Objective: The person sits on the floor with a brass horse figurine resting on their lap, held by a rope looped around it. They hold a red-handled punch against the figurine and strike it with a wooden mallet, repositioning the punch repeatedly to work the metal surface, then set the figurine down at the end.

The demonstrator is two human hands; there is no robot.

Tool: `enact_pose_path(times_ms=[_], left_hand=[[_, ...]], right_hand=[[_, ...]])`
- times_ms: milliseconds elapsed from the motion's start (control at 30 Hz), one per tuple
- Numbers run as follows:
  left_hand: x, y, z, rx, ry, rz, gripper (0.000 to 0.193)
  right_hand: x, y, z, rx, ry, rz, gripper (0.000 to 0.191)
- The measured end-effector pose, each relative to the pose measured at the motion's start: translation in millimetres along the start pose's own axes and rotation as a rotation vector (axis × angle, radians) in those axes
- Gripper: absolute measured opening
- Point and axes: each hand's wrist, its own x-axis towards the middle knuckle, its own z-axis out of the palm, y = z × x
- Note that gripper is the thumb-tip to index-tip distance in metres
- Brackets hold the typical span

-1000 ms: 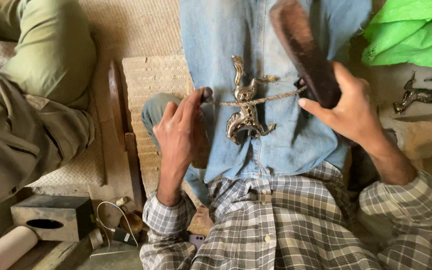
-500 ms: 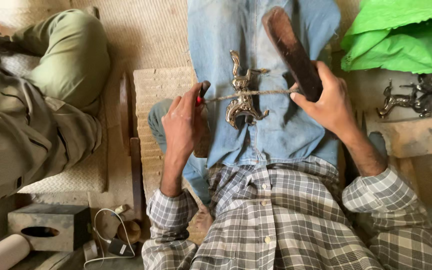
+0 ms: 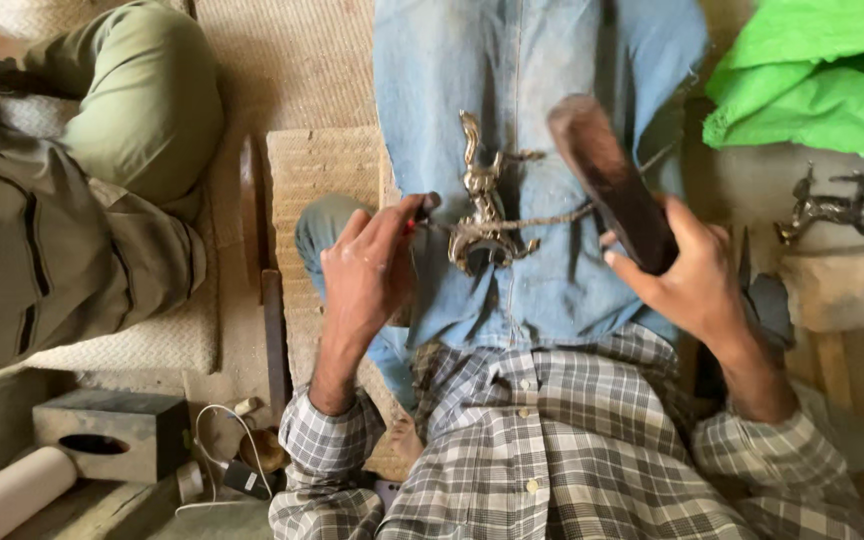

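Observation:
A small silvery metal animal figure [image 3: 482, 210] lies on my lap over the blue jeans. My left hand [image 3: 367, 275] grips a thin tool with a red handle [image 3: 414, 222], its tip set against the figure's left side. My right hand [image 3: 687, 275] holds a dark, worn wooden mallet [image 3: 607, 180], its head raised above and to the right of the figure. A thin metal rod [image 3: 552, 218] runs from the figure toward my right hand.
Another person in olive clothing [image 3: 82, 200] sits at the left on a woven mat [image 3: 282, 60]. More metal figures [image 3: 837, 205] lie at the right beside green cloth [image 3: 817, 80]. A grey box [image 3: 112, 430], a white roll [image 3: 17, 490] and a cable [image 3: 222, 450] lie at the lower left.
The mallet in my right hand has swung down closer to the figure. My left hand keeps the tool against the figure. The view has shifted slightly.

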Motion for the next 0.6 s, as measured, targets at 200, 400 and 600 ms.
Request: enact_pose_path(times_ms=[200, 400, 600], left_hand=[[30, 18, -1, -0.014, -0.027, 0.036, 0.036], [37, 25, 1, 0.053, -0.152, 0.113, 0.040], [44, 10, 19, -0.021, -0.182, 0.018, 0.030]], right_hand=[[-3, 26, -9, 0.145, 0.079, 0.117, 0.035], [2, 45, -11, 0.117, 0.082, 0.087, 0.031], [19, 22, -7, 0.232, 0.018, 0.059, 0.039]])
